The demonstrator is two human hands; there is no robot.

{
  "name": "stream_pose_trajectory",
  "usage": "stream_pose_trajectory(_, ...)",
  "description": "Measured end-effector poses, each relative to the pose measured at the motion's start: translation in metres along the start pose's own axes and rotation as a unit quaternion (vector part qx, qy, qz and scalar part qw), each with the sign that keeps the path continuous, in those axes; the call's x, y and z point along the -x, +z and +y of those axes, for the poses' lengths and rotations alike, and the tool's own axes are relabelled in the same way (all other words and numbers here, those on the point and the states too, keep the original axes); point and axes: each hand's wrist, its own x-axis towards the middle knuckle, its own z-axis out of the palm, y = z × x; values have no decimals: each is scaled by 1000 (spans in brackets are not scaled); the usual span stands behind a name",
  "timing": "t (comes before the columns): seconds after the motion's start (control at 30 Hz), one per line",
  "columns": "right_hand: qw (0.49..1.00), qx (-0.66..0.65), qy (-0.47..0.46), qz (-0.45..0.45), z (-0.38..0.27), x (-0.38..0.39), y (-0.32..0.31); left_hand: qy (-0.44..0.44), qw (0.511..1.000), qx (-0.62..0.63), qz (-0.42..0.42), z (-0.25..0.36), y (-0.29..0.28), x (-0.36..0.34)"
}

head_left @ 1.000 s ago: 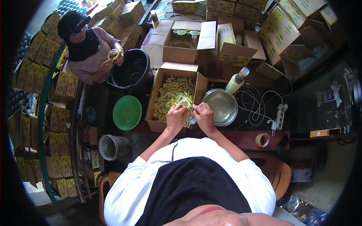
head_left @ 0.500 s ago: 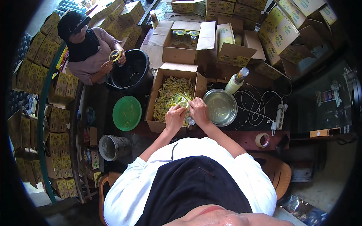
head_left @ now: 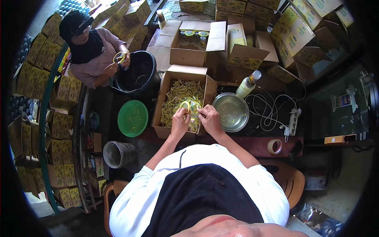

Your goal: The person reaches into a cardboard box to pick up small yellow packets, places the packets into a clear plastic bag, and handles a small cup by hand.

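Note:
A yellow ring-shaped label sleeve stands opened between the fingers of my left hand, which is closed on it. Just to the right, my right hand has its fingertips pinched together. Whatever they grip is too small to make out. Between and beneath both hands lies a shiny clear bundle with yellow print. It rests on the heap of flattened yellow sleeves that fills an open cardboard box.
Right of the box stand a clear bowl of water, a labelled bottle, a white cable with a power strip and a tape roll. Leftward are a green basin, a grey bucket and a co-worker at a black tub.
My hands have moved slightly apart from their joined pinch. A yellow sleeve now shows as an open ring at my left fingertips. The co-worker's hands have shifted slightly.

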Motion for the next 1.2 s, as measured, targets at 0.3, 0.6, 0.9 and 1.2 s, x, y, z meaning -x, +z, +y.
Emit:
stream_pose_trajectory(0.3,992,109,-53,-34,-2,8,4,18,999,-31,4,5,0,-1)
stream_pose_trajectory(0.6,980,169,-85,-52,2,5,19,16,998,-59,11,-1,0,-3)
stream_pose_trajectory(0.9,976,193,-88,-50,2,-1,31,12,997,-76,11,2,1,2)
stream_pose_trajectory(1.2,997,39,62,-2,7,-7,11,-7,999,-39,-5,6,-2,-1)
